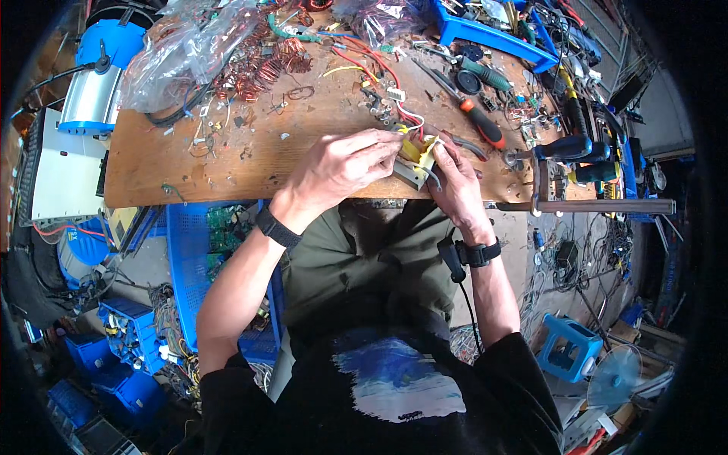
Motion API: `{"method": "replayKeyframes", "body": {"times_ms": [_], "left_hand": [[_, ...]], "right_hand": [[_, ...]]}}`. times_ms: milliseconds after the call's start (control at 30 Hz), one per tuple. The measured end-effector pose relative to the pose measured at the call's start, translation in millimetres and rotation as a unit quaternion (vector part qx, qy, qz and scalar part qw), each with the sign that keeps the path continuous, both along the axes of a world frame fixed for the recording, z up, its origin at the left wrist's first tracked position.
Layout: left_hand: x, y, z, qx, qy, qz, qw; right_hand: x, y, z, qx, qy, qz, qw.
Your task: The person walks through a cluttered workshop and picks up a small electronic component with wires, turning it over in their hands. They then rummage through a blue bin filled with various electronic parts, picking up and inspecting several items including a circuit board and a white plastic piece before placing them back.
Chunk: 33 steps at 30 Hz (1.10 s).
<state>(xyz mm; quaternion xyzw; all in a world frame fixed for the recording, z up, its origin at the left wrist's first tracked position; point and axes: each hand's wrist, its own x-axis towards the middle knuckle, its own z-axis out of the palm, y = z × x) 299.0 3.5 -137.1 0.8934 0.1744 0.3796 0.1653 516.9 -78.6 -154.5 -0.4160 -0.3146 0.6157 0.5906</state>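
Observation:
My right hand [455,173] grips a small electrical component [425,152] wrapped in yellow film or tape, with a grey metal plate [410,175] along its near side. My left hand [358,159] meets it from the other side, thumb and fingers pinched together at its yellow part; exactly what lies between those fingertips is hidden. Red and white wires [410,114] run from the component to a white connector [396,94] beyond it. A short grey lead [433,178] sticks out near my right thumb. Both hands are just over the wooden bench's front edge.
On the wooden bench [273,165], copper coils [259,74] and a clear plastic bag [182,62] lie at the back left. A red-and-black screwdriver [480,122] and pliers [466,147] lie to the right. Behind stands a blue tray [495,42] of parts; a tool rack [549,182] edges the right.

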Motion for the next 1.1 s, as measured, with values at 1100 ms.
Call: {"method": "replayKeyframes", "body": {"times_ms": [1100], "left_hand": [[24.0, 5.0, 32.8, -0.317, 0.017, 0.115, 0.941]], "right_hand": [[14.4, 3.9, -29.1, 0.016, 0.12, 0.001, 0.993]]}}
